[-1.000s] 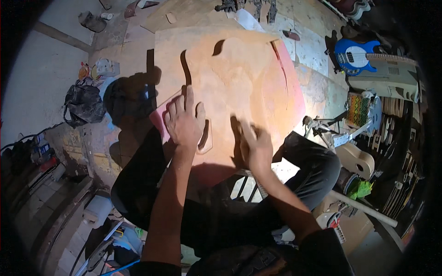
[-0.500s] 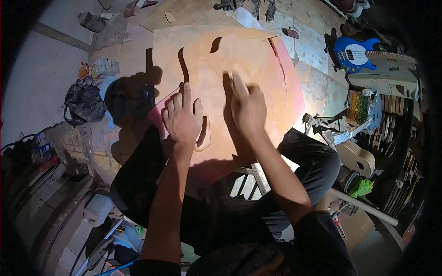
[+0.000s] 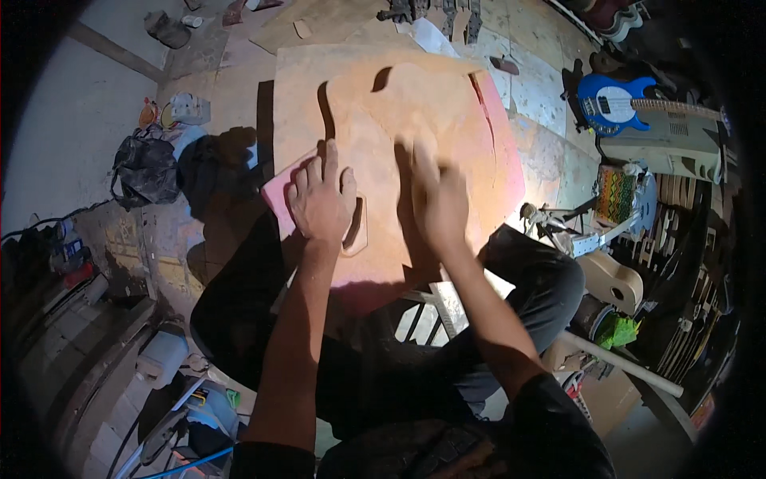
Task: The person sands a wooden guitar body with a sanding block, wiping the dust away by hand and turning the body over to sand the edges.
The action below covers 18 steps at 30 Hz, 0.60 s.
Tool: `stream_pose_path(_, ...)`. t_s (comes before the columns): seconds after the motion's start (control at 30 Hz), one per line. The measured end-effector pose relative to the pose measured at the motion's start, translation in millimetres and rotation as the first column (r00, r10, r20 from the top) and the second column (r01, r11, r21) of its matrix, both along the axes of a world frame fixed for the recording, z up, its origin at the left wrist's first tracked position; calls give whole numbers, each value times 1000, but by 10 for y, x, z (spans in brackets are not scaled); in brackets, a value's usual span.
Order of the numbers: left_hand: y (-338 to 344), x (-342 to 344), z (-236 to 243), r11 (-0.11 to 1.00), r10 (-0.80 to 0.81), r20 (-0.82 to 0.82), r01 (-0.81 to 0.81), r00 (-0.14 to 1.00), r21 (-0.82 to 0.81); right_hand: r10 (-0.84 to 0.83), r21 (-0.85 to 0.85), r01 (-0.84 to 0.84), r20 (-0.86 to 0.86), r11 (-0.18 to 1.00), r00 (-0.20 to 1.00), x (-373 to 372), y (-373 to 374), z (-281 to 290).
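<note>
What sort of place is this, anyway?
Probably a guitar workshop: a blue electric guitar is at the right, a pale guitar body with a round hole is nearby, and the left hand rests on a guitar-shaped wooden piece.

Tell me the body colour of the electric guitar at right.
The electric guitar is blue-bodied, with a white plate; the head view shows it best.

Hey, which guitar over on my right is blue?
The electric guitar with its neck pointing right: its body is blue, while the acoustic guitar body below it is pale wood with a round hole.
</note>
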<state>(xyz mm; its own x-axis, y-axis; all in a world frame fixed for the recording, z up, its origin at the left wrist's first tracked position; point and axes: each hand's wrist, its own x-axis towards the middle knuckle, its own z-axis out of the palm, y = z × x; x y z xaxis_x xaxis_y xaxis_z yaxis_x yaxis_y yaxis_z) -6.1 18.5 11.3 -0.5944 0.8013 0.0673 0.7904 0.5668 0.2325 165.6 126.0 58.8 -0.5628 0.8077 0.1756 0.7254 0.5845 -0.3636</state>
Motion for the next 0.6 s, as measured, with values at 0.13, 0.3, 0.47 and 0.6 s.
stream_pose_path(0.13, 72, 18, -8, 1000, 0, 31, 0, 1000, -14, -91, -477, 57, -49, 877, 995, 523, -635, 73)
stream_pose_path(0.3, 91, 7, -18, 999, 9, -9, -9, 1000, 37, -70, -60, 69, -22, 996, 997, -207, 281, -16)
stream_pose_path(0.47, 65, -20, -5, 999, 21, 20, -21, 1000, 42, 50, -351, -54, -22, 935, 999, 465, -574, -4)
stream_pose_path(0.6, 76, -4, -6, 998, 19, -17, -18, 1000, 65, 138, -65, -139, -16, 988, 990, 317, -345, -4)
